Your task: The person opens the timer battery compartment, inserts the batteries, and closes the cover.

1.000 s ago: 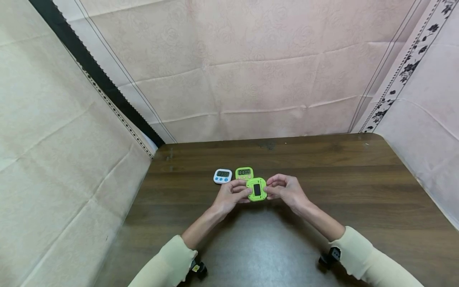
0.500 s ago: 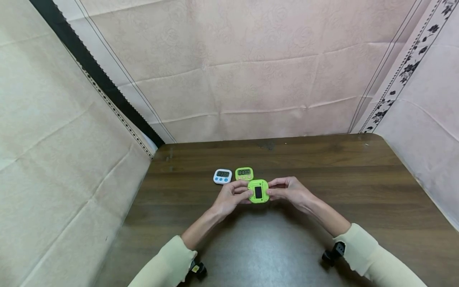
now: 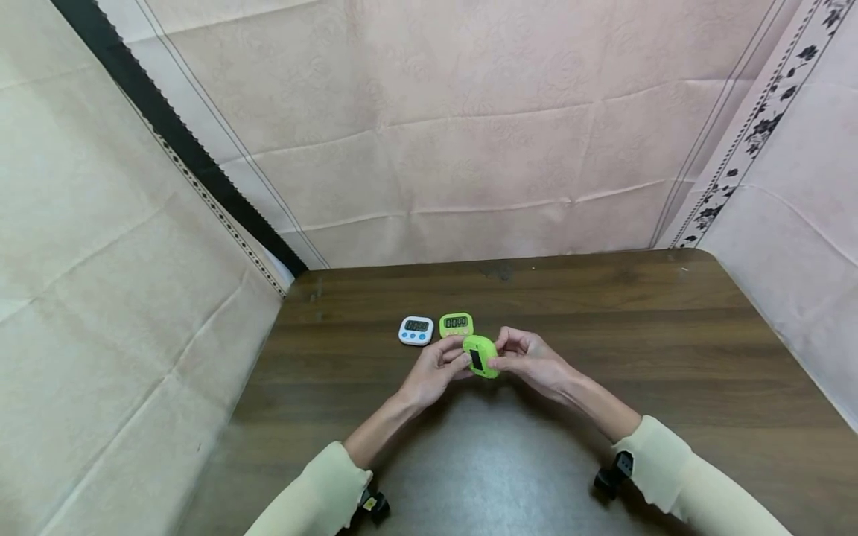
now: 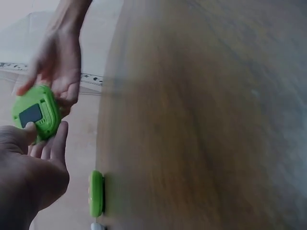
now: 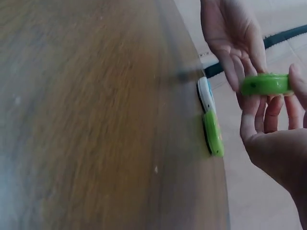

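A green digital timer (image 3: pixel 480 356) is held up above the table, its back with a dark rectangle facing the head camera. My left hand (image 3: pixel 430 374) pinches its left side; in the left wrist view the thumb lies on the back, beside the dark rectangle. From the other side my right hand (image 3: pixel 536 365) pinches the right edge between thumb and fingers, and the right wrist view shows this timer (image 5: pixel 266 85) edge-on. Just behind the hands, a second green timer (image 3: pixel 456 324) lies face up with its display showing. Left of it lies a white timer (image 3: pixel 416 330) with blue buttons.
The brown wooden table (image 3: pixel 643 335) spreads around both hands. Pale patterned cloth (image 3: pixel 482 134) hangs behind it and at both sides. Each wrist carries a small black camera, such as the right one (image 3: pixel 613 475).
The held timer has turned, so its right edge now shows more and its back faces further left. My right hand moved slightly out, then back in. The two timers on the table stayed put.
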Motion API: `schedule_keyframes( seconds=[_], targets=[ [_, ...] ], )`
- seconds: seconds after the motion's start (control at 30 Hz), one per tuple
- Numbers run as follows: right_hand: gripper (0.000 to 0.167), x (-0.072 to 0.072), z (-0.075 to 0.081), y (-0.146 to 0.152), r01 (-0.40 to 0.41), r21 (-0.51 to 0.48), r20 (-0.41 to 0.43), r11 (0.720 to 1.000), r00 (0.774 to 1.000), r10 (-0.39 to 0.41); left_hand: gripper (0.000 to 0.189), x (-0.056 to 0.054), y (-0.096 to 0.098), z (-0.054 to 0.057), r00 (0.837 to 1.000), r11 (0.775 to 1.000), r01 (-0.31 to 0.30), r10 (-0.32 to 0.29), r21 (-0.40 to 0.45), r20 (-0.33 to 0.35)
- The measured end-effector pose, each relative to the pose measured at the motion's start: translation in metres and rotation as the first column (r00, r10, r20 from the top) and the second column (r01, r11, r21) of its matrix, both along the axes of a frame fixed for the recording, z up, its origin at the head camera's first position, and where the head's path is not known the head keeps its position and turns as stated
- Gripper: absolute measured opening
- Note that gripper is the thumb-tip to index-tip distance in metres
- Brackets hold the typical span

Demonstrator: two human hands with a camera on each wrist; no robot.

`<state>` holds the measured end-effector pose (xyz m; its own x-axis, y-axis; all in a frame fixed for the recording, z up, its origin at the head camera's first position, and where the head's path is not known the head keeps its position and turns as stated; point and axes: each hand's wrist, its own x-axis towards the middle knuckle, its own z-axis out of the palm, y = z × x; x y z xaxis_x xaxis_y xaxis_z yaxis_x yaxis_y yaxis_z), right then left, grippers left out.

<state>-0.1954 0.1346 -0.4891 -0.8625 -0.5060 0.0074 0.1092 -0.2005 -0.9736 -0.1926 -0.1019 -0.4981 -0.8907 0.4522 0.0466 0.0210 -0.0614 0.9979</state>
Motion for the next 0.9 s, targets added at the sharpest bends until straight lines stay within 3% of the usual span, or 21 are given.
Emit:
schedule_keyframes(
  seconds=[0.17, 0.27, 0.4, 0.5, 0.6, 0.67, 0.77, 0.9],
  targets=[
    [0.026, 0.003, 0.003, -0.010, -0.020, 0.000, -0.089, 1.000, 0.996, 0.020, 0.041, 0.001, -0.003, -0.004, 0.991, 0.999, 0.012, -0.018, -0.045, -0.134],
    [0.040, 0.004, 0.004, -0.016, -0.034, 0.028, -0.127, 0.999, 0.991, 0.037, 0.041, 0.001, -0.005, -0.006, 0.972, 0.995, -0.036, 0.014, -0.089, -0.233],
    [0.062, 0.007, 0.005, -0.021, 0.057, 0.156, -0.238, 0.986, 0.971, -0.019, 0.039, -0.001, -0.008, -0.007, 0.961, 0.988, -0.111, 0.079, -0.108, -0.266],
    [0.070, 0.009, 0.005, -0.023, 0.213, 0.335, -0.393, 0.918, 0.917, -0.069, 0.034, -0.001, -0.011, -0.006, 0.969, 0.984, -0.157, 0.137, -0.085, -0.205],
    [0.072, 0.011, 0.003, -0.024, 0.364, 0.437, -0.558, 0.822, 0.827, -0.069, 0.029, 0.000, -0.012, -0.002, 0.978, 0.982, -0.183, 0.176, -0.052, -0.109],
    [0.073, 0.011, 0.000, -0.024, 0.437, 0.448, -0.644, 0.780, 0.763, -0.058, 0.028, 0.001, -0.012, 0.000, 0.983, 0.982, -0.182, 0.180, -0.044, -0.048],
    [0.073, 0.012, -0.002, -0.024, 0.474, 0.438, -0.703, 0.764, 0.711, -0.038, 0.029, 0.004, -0.011, 0.004, 0.983, 0.982, -0.180, 0.182, -0.062, 0.031],
    [0.074, 0.012, -0.003, -0.024, 0.456, 0.443, -0.724, 0.772, 0.689, 0.009, 0.030, 0.006, -0.012, 0.004, 0.980, 0.980, -0.177, 0.184, -0.090, 0.077]
  ],
)
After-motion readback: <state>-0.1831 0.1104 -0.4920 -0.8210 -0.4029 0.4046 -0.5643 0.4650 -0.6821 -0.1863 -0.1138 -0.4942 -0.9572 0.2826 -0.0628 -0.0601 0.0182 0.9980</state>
